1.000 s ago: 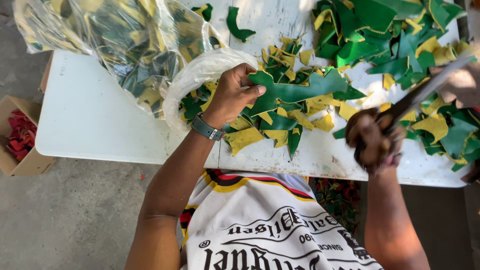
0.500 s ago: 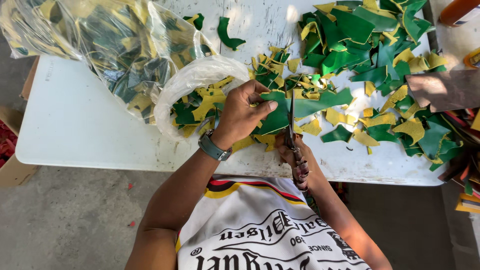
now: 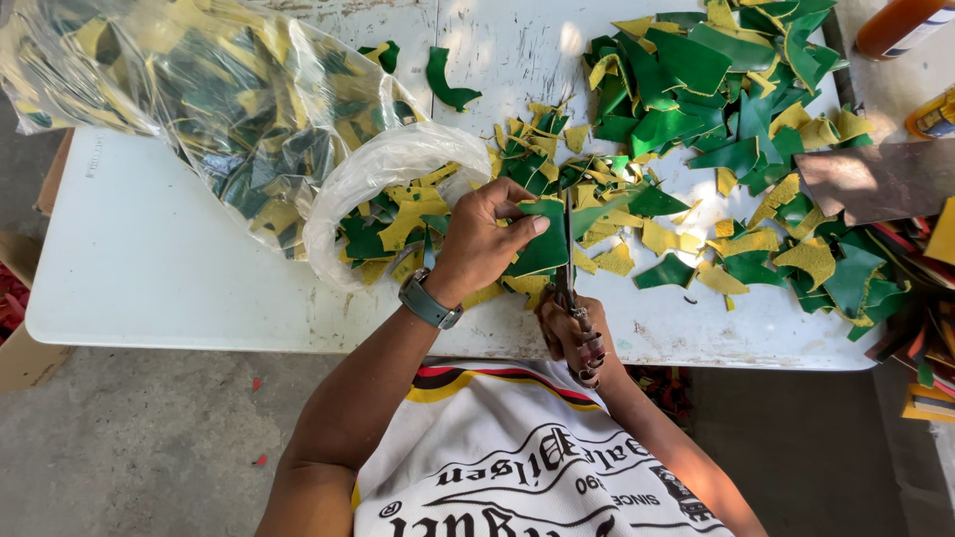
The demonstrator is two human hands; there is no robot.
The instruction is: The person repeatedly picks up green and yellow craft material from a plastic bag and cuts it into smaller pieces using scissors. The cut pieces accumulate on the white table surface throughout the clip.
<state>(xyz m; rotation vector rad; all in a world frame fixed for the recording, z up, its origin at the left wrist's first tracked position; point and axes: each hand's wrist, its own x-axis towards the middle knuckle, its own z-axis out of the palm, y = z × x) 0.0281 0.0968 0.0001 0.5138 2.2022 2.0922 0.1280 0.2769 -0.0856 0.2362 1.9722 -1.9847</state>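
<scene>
White and scuffed, the surface [image 3: 179,288] carried a wide litter of green and yellow scraps [image 3: 716,109], with a clear plastic bag [image 3: 199,109] of the same offcuts spilling open at its near mouth; a cardboard box [image 3: 25,348] sat on the concrete floor to the left. Your left hand [image 3: 482,244] had its grip closed on a green piece [image 3: 542,249], thumb on top and fingers curled under, held just above the near edge of the surface; your right hand [image 3: 572,338] had its grip closed through the handles of the scissors [image 3: 569,288]. The scissors' long axis ran nearly straight away from you, tips pointing toward the far scrap pile, blades lying along the right edge of the green piece; how far the blades were parted could not be told. The green piece stood roughly upright in your hold, its longer side running alongside the blades. The risk, as I judged it, lay in your left thumb sitting close to the cutting line; a slip of the stiff material could have brought the blade against it; a loose pinch could also have let the piece twist and the cut wander.
</scene>
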